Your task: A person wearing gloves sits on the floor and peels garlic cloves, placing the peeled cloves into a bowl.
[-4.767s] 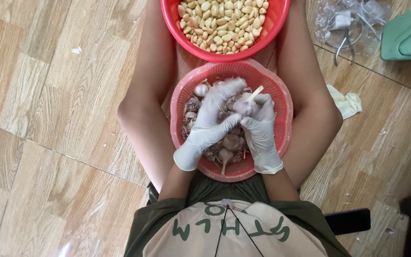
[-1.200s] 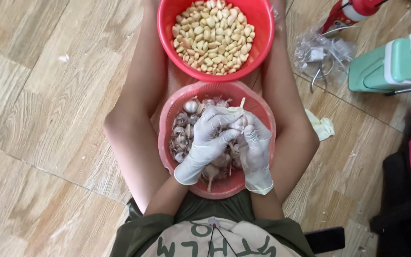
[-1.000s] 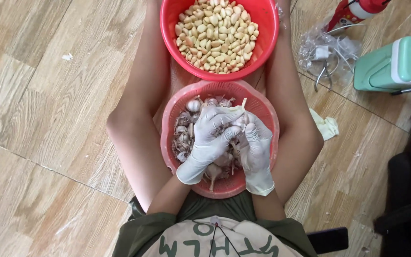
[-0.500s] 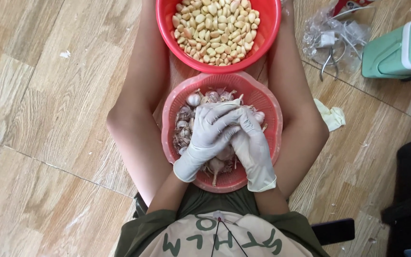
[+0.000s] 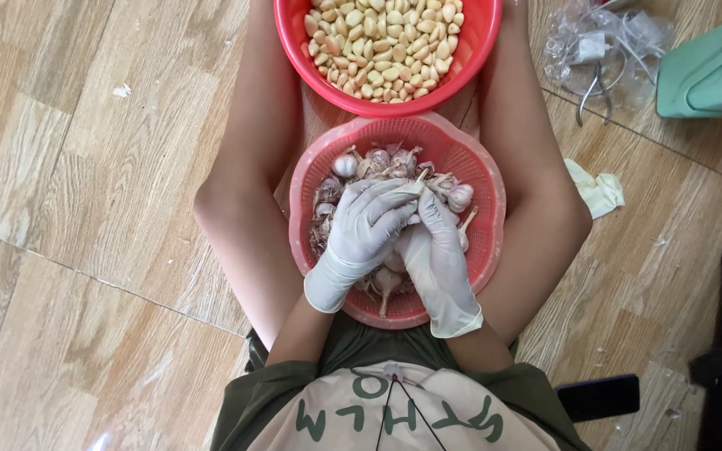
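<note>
Head view: person seated on wood floor (image 5: 85,167), legs apart, two red bowls between them.
L hand: left hand (image 5: 365,230) in white glove, over the pink-red mesh basket (image 5: 486,225); fingers (image 5: 386,196) curled in, closed w/ the right ones on a garlic piece (image 5: 415,190) at the fingertips.
R hand: right hand (image 5: 436,250) also gloved, just beside the left and touching it; fingers (image 5: 428,205) bent toward the same piece, pinching it from the other side (how much of it they cover, can't tell).
Garlic piece: pale, small, held above the basket's middle, btwn both sets of fingertips.
Basket contents: unpeeled garlic bulbs (image 5: 344,165) w/ purplish-white skins and dry stems, loose under and around the hands.
Far bowl: red bowl (image 5: 294,38) touching the basket's far rim, filled w/ peeled cloves (image 5: 386,42), cream-yellow.
Right of legs: crumpled pale cloth (image 5: 597,188) on floor; further up, clear plastic bag (image 5: 603,42) w/ small metal pliers (image 5: 593,88) beside a green box (image 5: 708,75).
Near edge: dark phone-like slab (image 5: 599,397) on floor by the hip.
</note>
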